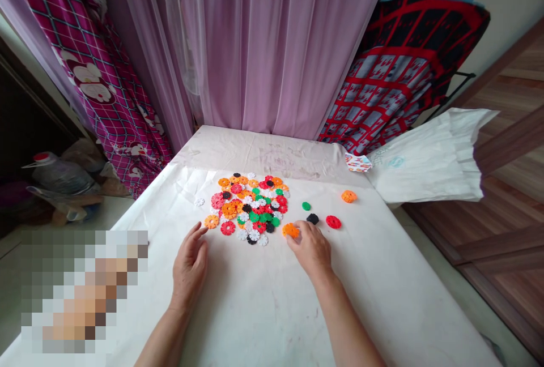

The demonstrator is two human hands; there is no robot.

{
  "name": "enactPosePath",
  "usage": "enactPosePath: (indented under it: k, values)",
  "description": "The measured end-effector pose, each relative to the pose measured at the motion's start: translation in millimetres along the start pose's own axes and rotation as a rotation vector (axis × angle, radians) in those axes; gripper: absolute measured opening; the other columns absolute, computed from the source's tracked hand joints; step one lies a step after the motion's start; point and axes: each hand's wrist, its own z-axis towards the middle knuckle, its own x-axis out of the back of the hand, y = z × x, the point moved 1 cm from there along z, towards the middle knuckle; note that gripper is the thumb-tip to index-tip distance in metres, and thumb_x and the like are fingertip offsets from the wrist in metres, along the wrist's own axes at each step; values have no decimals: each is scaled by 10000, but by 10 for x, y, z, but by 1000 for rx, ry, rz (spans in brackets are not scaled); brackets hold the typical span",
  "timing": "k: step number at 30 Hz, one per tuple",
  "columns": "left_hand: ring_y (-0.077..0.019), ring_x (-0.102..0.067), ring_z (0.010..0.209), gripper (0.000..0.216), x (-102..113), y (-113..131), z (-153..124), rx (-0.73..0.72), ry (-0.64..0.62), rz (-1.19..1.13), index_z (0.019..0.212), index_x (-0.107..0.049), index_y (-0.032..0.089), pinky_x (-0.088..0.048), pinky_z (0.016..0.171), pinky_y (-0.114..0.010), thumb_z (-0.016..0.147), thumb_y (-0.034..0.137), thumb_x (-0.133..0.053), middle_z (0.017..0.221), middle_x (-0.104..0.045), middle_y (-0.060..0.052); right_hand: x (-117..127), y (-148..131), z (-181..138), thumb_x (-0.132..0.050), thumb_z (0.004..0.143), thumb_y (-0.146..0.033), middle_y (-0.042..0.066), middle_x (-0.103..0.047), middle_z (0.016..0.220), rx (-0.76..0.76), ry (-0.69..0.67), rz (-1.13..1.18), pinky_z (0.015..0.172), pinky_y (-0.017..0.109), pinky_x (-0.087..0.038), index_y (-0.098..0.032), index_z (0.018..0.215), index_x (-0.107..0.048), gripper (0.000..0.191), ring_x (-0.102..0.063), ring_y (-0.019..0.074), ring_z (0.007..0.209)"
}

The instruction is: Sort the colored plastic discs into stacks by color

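Note:
My right hand (313,249) grips an orange snowflake-shaped building disc (290,230) between thumb and fingers, at the right edge of a loose pile. Several such discs may be stacked there; I cannot tell. The pile holds orange, red, white, green and black discs, with a large orange disc (229,210) towards its left side. My left hand (192,259) rests left of the pile with fingers loosely apart and nothing in it, its fingertips close to a light orange disc (211,221). Beyond my right hand sit a black disc (313,218) and a red disc (334,222).
A green disc (306,206) and an orange disc (349,196) lie right of the pile. A patterned paper piece (358,162) and a white bag (425,154) are at the table's (255,310) right edge. Purple curtains (272,44) hang behind. A pixelated area covers the lower left.

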Motion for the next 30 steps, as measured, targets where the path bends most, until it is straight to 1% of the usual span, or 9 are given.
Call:
enactPosePath:
  k: [4,7,11,15,19,22,25,27,30]
  values:
    - [-242,-547,1254,314,6,8,-3,17,-5,-11,1114,-642,241,-476,1025,-398,868,375,-499,1370,-576,-82,-51,-35,12,-606,769,-239,31,-677,906,12,-20,-26,636,289,-389,-235,918,-627,150,-585,193,824]
    - [-246,-532,1270,317,4,14,-3,22,-8,-12,1115,-641,239,-462,1041,-410,867,378,-501,1376,-572,-84,-17,-55,5,-589,797,-238,28,-669,898,36,-34,-27,645,287,-380,-239,896,-638,111,-569,186,822]
    - [-243,-540,1262,313,4,19,-1,26,-5,-17,1113,-644,238,-474,1026,-398,871,372,-497,1376,-571,-85,37,-158,43,-565,838,-220,33,-676,972,101,-25,13,750,304,-409,-239,870,-660,102,-563,195,875]
    - [-237,-538,1265,312,1,5,-2,27,-7,-24,1120,-644,238,-455,1049,-399,878,357,-487,1378,-571,-82,-53,-448,154,-584,853,-210,85,-659,1144,174,-82,48,872,353,-428,-218,1074,-668,237,-568,233,1014]
    - [-234,-533,1270,317,-3,-29,-5,30,-8,-22,1131,-641,239,-441,1064,-406,883,358,-484,1388,-563,-80,-207,-872,206,-634,851,-309,140,-616,1231,177,-231,-5,871,399,-446,-203,1172,-636,338,-543,286,1100]
    - [-231,-524,1278,324,-7,-57,-2,3,-25,0,1144,-638,237,-413,1091,-421,884,350,-481,1389,-562,-79,-272,-1153,131,-614,872,-345,123,-586,1287,225,-292,39,896,407,-438,-222,1192,-615,343,-511,281,1161]
    - [-225,-529,1272,326,-14,-87,4,-20,-35,12,1151,-636,241,-399,1103,-428,887,339,-473,1385,-564,-77,-301,-1296,-35,-563,910,-341,86,-548,1361,299,-276,120,973,421,-395,-255,1226,-595,329,-465,263,1231]
    - [-220,-533,1269,326,-18,-102,7,-23,-34,4,1154,-634,241,-403,1101,-421,890,337,-469,1385,-563,-77,-305,-1296,-171,-547,923,-338,54,-540,1380,350,-252,181,1029,422,-352,-281,1232,-592,318,-441,247,1264]
    - [-222,-529,1275,321,-20,-102,5,-27,-24,-8,1148,-634,233,-405,1100,-419,892,335,-469,1383,-564,-83,-278,-1174,-347,-553,920,-315,28,-566,1356,382,-215,248,1063,401,-318,-287,1203,-612,291,-443,224,1269]
